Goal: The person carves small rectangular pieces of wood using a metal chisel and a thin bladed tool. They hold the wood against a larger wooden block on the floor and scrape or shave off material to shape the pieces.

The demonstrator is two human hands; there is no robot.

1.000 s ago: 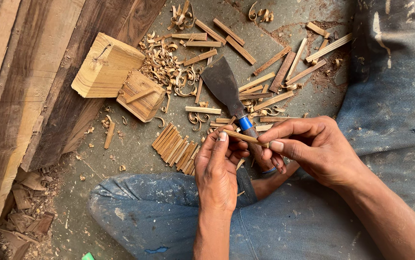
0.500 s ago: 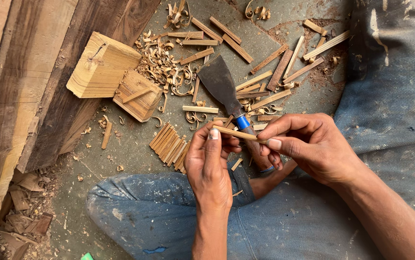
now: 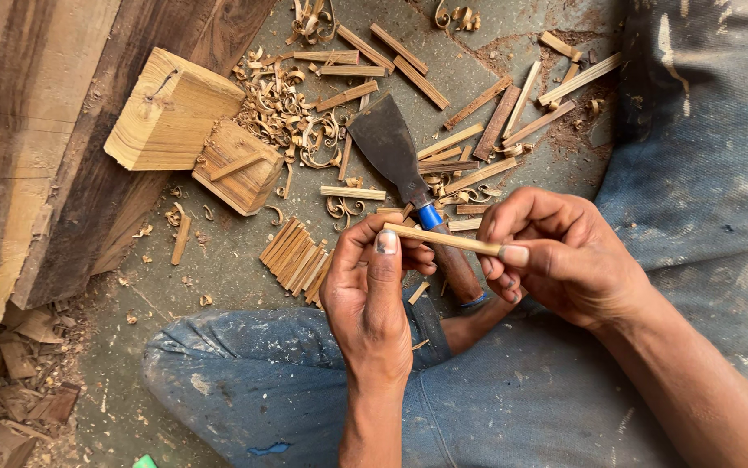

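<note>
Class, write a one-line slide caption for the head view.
Left hand and right hand hold a thin wooden stick above a chisel and wood shavings.

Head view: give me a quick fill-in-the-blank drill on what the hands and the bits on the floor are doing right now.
1. The left hand and right hand together hold one thin wooden ____ between their fingers.
2. The chisel lies on the floor with a ____ band where its blade meets the handle.
3. A neat bundle of sticks lies to the ____ of the left hand in the picture.
4. Curly wood ____ lie beside the two wooden blocks.

Missing words: stick; blue; left; shavings
</note>
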